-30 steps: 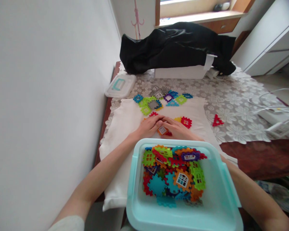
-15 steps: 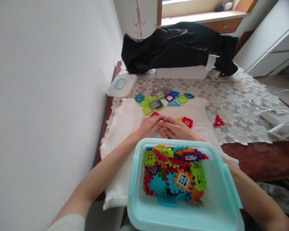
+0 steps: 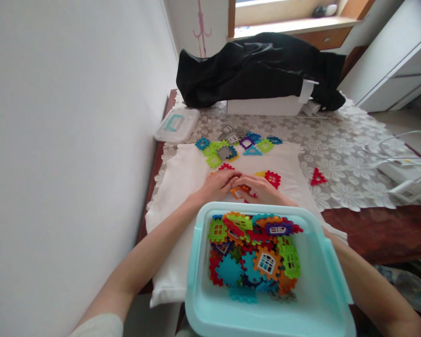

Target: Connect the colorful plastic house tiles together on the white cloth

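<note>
Tile (image 3: pixel 237 194), orange and tooth-edged with a whitish window inset, shows partly covered over white cloth (image 3: pixel 182 182), beyond the turquoise tub (image 3: pixel 273 206). It sits between left hand (image 3: pixel 219 184) and right hand (image 3: pixel 260 188). Both curl inward, meeting at the fingers; whether either grips it, I cannot tell.

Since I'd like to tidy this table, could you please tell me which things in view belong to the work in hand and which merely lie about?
Apparently in use:
orange window piece at the fingers
turquoise tub of colourful pieces
loose pieces on the white cloth

Apparently just lying about:
black cover
white box beneath it
pink hook stand
</note>
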A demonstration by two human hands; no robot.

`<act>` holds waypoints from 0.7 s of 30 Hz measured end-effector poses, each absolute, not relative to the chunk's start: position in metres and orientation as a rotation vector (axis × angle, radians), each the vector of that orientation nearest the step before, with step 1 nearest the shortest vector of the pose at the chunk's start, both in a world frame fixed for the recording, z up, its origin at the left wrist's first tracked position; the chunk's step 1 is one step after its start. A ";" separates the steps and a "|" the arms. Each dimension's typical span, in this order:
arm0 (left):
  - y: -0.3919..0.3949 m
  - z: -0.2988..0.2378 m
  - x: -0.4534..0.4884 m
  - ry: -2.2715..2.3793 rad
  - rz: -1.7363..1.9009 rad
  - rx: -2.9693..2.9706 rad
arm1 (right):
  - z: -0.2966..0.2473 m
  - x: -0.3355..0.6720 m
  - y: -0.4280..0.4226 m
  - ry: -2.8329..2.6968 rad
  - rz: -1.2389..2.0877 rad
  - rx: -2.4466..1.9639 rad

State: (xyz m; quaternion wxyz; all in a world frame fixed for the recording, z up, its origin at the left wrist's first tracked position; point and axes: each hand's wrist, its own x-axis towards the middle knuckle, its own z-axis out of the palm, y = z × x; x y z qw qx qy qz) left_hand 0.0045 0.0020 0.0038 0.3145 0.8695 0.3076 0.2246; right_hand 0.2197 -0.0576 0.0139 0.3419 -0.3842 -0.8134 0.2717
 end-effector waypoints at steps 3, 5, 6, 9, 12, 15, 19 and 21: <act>0.002 0.002 0.004 0.787 0.576 2.296 | 0.014 0.220 -0.058 -1.974 0.728 -1.030; 0.002 0.001 0.004 0.785 0.574 2.303 | 0.017 0.222 -0.057 -1.859 0.790 -1.039; 0.002 0.001 0.004 0.785 0.580 2.307 | 0.020 0.222 -0.057 -1.806 0.835 -1.036; 0.002 0.000 0.004 0.763 0.601 2.307 | 0.027 0.224 -0.057 -1.718 0.963 -1.012; 0.003 0.000 0.003 0.741 0.615 2.304 | 0.031 0.224 -0.059 -1.671 1.058 -0.995; 0.003 -0.001 0.003 0.726 0.628 2.309 | 0.030 0.221 -0.060 -1.607 1.087 -0.984; 0.003 -0.001 0.004 0.737 0.622 2.316 | 0.026 0.220 -0.061 -1.521 1.065 -1.004; 0.003 0.000 0.004 0.749 0.614 2.315 | 0.025 0.221 -0.060 -1.484 1.086 -1.002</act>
